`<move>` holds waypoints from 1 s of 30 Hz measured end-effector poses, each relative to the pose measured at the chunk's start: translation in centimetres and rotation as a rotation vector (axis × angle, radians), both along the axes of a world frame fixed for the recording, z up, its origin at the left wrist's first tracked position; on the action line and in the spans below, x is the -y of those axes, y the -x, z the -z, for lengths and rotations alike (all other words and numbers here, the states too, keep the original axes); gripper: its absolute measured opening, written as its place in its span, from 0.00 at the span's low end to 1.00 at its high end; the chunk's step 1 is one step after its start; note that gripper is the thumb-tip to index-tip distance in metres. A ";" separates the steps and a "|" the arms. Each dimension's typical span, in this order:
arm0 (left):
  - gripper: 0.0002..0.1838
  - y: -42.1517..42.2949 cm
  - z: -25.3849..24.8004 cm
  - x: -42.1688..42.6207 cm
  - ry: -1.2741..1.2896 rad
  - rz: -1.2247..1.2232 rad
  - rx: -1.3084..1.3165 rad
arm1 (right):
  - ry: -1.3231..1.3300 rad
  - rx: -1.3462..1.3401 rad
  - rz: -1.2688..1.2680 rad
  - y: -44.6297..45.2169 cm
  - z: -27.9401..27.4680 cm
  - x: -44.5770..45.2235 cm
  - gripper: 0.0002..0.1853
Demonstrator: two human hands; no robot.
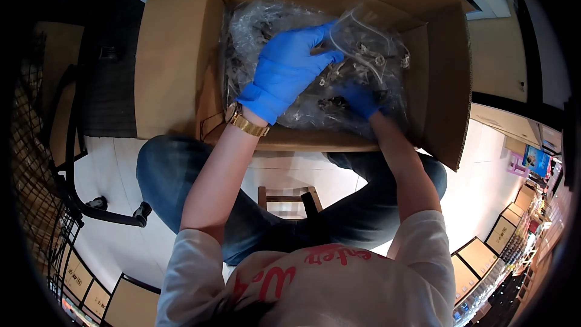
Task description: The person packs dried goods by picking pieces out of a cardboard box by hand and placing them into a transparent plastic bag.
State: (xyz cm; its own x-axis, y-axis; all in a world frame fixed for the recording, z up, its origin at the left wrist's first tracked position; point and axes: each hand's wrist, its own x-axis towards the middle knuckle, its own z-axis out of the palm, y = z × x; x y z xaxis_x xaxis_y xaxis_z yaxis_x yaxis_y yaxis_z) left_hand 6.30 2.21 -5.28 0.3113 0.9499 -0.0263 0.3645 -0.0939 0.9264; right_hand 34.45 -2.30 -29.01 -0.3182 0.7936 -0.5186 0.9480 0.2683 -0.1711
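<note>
holding one clear bag (364, 31) with left hand (287, 65), right hand (362, 100) blurred, grip unclear, one cardboard box (446, 72)

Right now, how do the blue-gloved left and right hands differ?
The blue-gloved left hand shows sharply, thumb and finger apart; the blue-gloved right hand is blurred. The left hand's wrist has a gold watch; the right hand's, none visible. Both are at the brown cardboard box.

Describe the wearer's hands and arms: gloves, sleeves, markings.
Left hand: blue glove, gold-coloured wristwatch at the wrist. Right hand: blue glove too, motion-blurred. Short white sleeves on both sides, no markings discernible on them.
</note>
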 end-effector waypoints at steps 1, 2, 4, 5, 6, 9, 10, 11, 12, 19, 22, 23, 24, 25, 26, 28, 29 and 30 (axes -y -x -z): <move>0.25 -0.1 -0.1 0.1 -0.020 -0.002 -0.011 | 0.000 -0.003 0.003 0.4 -0.3 -0.1 0.22; 0.25 -0.1 -0.2 0.1 -0.039 -0.005 -0.022 | 0.054 -0.163 0.184 0.8 -0.6 -0.2 0.21; 0.25 -0.3 -0.1 0.1 -0.025 0.009 -0.036 | 0.109 -0.326 0.373 0.2 1.1 0.0 0.20; 0.25 -0.4 0.0 0.1 -0.013 0.018 -0.048 | 0.010 -0.330 0.220 -1.0 4.1 0.0 0.19; 0.25 -0.4 0.0 0.1 -0.013 0.024 -0.048 | -0.039 -0.331 0.146 -1.1 4.5 0.0 0.18; 0.25 -0.4 0.0 0.1 -0.002 0.027 -0.024 | -0.122 -0.326 0.036 -1.2 4.8 -0.4 0.17; 0.25 -0.4 0.1 0.3 -0.033 0.016 -0.034 | -0.133 -0.325 0.022 -1.1 4.4 -0.7 0.17; 0.24 -0.4 0.2 0.4 -0.063 0.004 -0.046 | -0.114 -0.264 -0.049 -0.9 4.1 -1.0 0.17; 0.24 -0.4 0.3 0.4 -0.063 0.001 -0.050 | -0.103 -0.235 -0.085 -0.6 3.7 -1.1 0.17; 0.24 -0.4 0.5 0.1 0.009 0.036 -0.049 | -0.078 -0.214 -0.126 -1.3 6.5 -0.4 0.14; 0.24 -0.4 0.6 0.2 0.010 0.044 -0.049 | 0.063 -0.223 -0.192 -0.6 4.4 -0.7 0.12; 0.23 -0.4 0.6 0.2 0.008 0.040 -0.054 | 0.039 -0.152 -0.246 -0.1 3.4 -0.8 0.12; 0.23 -0.4 0.5 0.2 0.010 0.037 -0.054 | 0.016 -0.083 -0.302 0.1 3.3 -0.8 0.12; 0.23 -0.3 0.5 0.2 -0.010 0.032 -0.057 | 0.017 -0.083 -0.304 0.5 3.3 -0.7 0.12; 0.23 -0.4 0.5 0.2 -0.031 0.026 -0.056 | 0.032 -0.121 -0.213 0.7 3.2 -0.7 0.12; 0.23 -0.4 0.8 0.1 -0.009 0.023 -0.025 | 0.048 -0.145 -0.132 -0.5 4.5 -0.8 0.12; 0.24 -0.4 1.0 0.1 0.015 0.026 -0.005 | 0.097 -0.253 -0.082 -1.5 6.9 -0.9 0.13; 0.24 -0.4 1.0 0.1 0.021 0.022 -0.005 | 0.126 -0.310 -0.055 -1.5 7.1 -0.8 0.13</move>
State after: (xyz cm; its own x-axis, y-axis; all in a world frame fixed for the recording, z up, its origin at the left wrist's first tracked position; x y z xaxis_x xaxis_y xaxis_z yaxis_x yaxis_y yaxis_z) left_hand 6.73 2.06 -6.23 0.3320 0.9421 -0.0475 0.3675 -0.0828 0.9263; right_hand 35.98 -1.45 -36.07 -0.5167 0.7066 -0.4834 0.8303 0.2759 -0.4842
